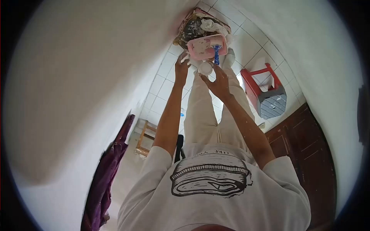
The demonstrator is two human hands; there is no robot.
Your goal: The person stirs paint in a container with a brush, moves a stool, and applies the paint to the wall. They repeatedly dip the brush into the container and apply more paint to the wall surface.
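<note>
My right hand [219,82] is closed on a small white round container [205,68], thumb on its near side and fingers on the far side. The paint roller's blue handle [216,56] ends just past those fingers. My left hand [182,67] is at the left, close to the tray's near corner, its fingers curled against something white that I cannot make out. Beyond both hands is a pink paint tray [191,50] with pale paint inside. The roller [216,43] rests in its right part.
Behind the tray is a paint-stained pile with crumpled white plastic [210,26]. A red and grey stool [273,102] lies on the tiled floor [246,42] at right. Purple cloth [106,177] hangs at left, near a wooden frame [142,140]. A brown door [302,150] is at lower right.
</note>
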